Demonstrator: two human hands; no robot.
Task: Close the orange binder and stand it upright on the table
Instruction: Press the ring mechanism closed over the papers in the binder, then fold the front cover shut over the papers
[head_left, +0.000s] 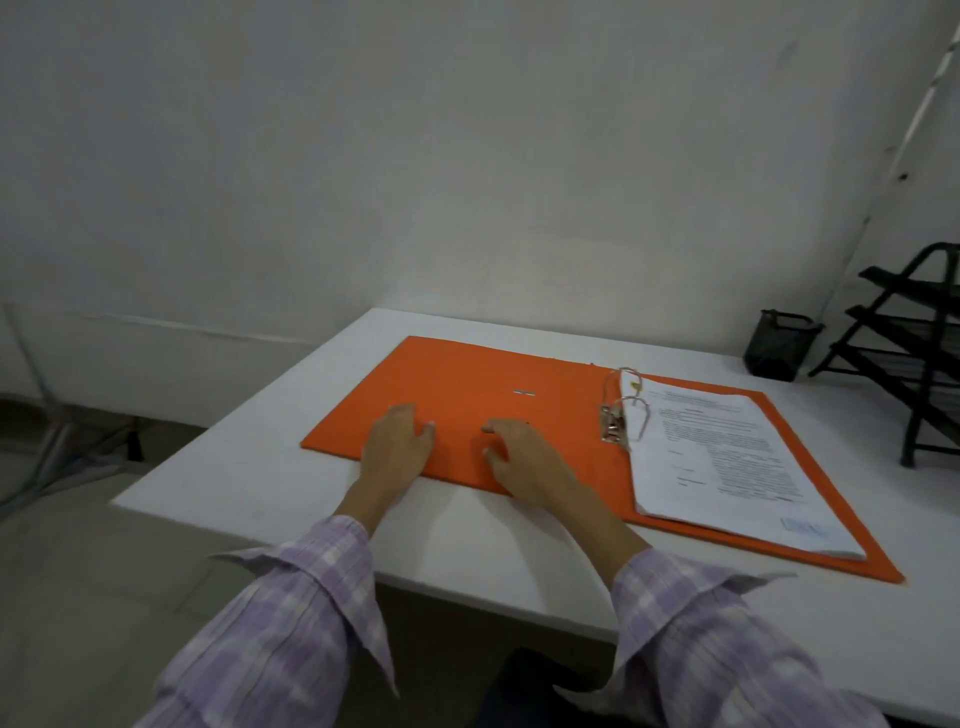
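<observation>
You sit in a plain office: a white table against a bare wall, a black mesh pen cup and black tiered paper tray at its far right corner.

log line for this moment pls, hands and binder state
orange binder: open flat on white table | paper stack: on right cover | left hand, right hand: open, resting on left cover | upright: not yet

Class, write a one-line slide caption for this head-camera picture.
Both hands, left and right, rest flat on the open orange binder, its papers on the rings, on a white table.
</observation>
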